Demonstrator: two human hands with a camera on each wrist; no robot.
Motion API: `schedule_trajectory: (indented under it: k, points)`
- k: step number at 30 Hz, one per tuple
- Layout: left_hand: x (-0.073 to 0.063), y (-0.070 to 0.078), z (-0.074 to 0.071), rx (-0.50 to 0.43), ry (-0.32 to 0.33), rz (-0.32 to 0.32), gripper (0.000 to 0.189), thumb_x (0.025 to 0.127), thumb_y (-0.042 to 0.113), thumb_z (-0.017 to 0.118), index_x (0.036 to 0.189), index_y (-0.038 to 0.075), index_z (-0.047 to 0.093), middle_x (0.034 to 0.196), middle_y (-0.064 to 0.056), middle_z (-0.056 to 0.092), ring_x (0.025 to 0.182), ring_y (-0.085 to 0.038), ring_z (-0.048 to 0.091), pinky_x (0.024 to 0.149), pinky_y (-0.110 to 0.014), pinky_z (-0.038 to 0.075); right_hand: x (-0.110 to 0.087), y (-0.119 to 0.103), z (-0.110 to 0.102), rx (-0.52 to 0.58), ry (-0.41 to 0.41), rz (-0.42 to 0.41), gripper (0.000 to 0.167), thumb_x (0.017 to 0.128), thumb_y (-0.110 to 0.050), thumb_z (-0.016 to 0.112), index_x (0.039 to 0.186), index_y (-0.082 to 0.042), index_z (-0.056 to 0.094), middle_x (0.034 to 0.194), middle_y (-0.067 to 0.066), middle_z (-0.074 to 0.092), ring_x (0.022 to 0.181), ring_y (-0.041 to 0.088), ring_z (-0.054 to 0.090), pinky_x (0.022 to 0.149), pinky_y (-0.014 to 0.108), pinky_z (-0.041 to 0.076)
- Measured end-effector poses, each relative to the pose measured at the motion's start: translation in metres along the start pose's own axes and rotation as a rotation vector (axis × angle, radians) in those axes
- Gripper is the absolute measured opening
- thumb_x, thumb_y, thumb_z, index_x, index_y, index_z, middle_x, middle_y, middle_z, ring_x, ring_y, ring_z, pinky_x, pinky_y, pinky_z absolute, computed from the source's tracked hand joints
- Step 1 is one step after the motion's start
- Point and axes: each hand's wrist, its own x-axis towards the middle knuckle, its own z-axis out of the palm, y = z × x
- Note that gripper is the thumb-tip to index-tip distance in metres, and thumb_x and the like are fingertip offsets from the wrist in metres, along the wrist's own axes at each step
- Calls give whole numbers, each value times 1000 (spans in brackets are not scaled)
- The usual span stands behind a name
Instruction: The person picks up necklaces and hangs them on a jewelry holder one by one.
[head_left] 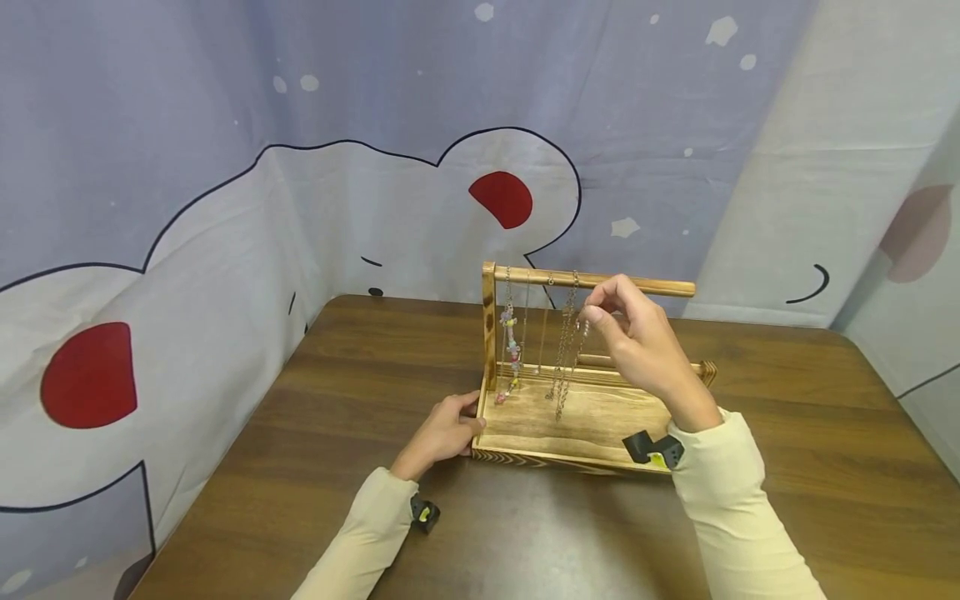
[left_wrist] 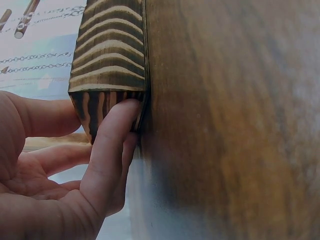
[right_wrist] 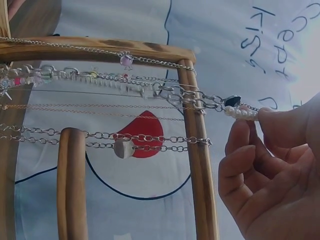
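Note:
A wooden jewelry stand (head_left: 615, 417) has a shallow tray base and a top bar (head_left: 660, 287). At its left end, my left hand (head_left: 446, 429) grips the tray's corner, fingers against the striped side (left_wrist: 107, 55). My right hand (head_left: 637, 342) is raised just in front of the bar. Between its thumb and index finger it pinches a necklace by white pearl beads (right_wrist: 245, 114), with a dark charm (right_wrist: 232, 100) close by. Over the bar hang a colourful beaded necklace (head_left: 513, 343) and silver chain necklaces (head_left: 564, 342). Most of the pinched necklace is hard to make out.
The stand sits on a brown wooden table (head_left: 360, 375). A short lower rod (right_wrist: 71, 185) runs above the tray at the back. Behind the table hangs a printed curtain (head_left: 420, 200). Each wrist carries a small black camera (head_left: 425, 514).

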Motion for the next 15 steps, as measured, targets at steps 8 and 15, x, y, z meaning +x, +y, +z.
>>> schedule_trajectory:
  k: [8,15]
  points:
    - [0,0,1,7,5,-1,53,89,5,55,138,-1,37,105,-16,57,65,-17,60,47,-29,52,5,2,5,-35,-3,12,7,92,-9,53,95,-3,52,90,7,60,83,14,53,69,18,46]
    - [0,0,1,-14,1,-4,53,88,5,55,138,-1,37,106,-18,58,79,-21,63,48,-30,53,7,6,8,-77,5,-12,6,92,-7,53,96,-3,53,84,9,59,75,17,51,62,19,42]
